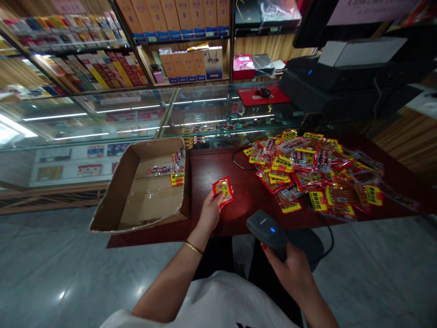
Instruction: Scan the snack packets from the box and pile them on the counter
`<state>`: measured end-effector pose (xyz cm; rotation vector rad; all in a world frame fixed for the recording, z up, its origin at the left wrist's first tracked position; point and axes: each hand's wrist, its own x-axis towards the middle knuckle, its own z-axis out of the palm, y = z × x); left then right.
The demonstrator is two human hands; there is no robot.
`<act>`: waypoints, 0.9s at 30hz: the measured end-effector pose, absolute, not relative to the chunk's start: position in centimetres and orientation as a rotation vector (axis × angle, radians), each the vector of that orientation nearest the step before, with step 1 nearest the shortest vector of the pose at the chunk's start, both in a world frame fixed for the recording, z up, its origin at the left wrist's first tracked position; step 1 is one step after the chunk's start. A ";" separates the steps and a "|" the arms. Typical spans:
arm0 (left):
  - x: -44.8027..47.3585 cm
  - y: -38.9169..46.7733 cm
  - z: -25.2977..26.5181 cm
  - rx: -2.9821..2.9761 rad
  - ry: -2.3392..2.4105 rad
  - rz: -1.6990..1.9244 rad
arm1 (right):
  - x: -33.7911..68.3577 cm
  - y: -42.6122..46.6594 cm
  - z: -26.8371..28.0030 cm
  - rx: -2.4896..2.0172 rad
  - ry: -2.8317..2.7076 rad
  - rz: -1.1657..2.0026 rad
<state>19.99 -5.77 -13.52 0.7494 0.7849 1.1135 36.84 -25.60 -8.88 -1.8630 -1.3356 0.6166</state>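
Between the thumb and fingers of my left hand [209,212] is a small red and yellow snack packet [223,190], held just above the dark red table [205,166]. My right hand [294,265] is wrapped round the handle of a black barcode scanner [268,229], which shows a blue light and points toward the packet. An open cardboard box [186,200] stands left of my left hand, with a few packets [177,166] lying along its right side. To the right, a loose heap of similar snack packets [307,164] covers much of the table.
A glass display counter [205,111] runs behind the table, with a computer mouse [262,92] on a red mat [246,96]. A black machine [348,82] stands at the back right. A cable [332,237] hangs at the table's front edge. Shelves with boxes [184,18] line the wall.
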 end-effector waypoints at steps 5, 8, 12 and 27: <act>20.0 -5.8 -13.5 0.777 0.808 1.113 | 36.9 -25.4 -8.8 -1.842 -1.348 0.623; 20.0 -5.8 -13.4 0.780 0.798 1.113 | 36.9 -25.4 -8.8 -1.837 -1.347 0.632; 20.0 -5.7 -13.5 0.772 0.804 1.103 | 36.9 -25.4 -8.7 -1.833 -1.335 0.643; 19.9 -5.8 -13.4 0.812 0.822 1.090 | 37.0 -25.5 -9.1 -1.860 -1.339 0.656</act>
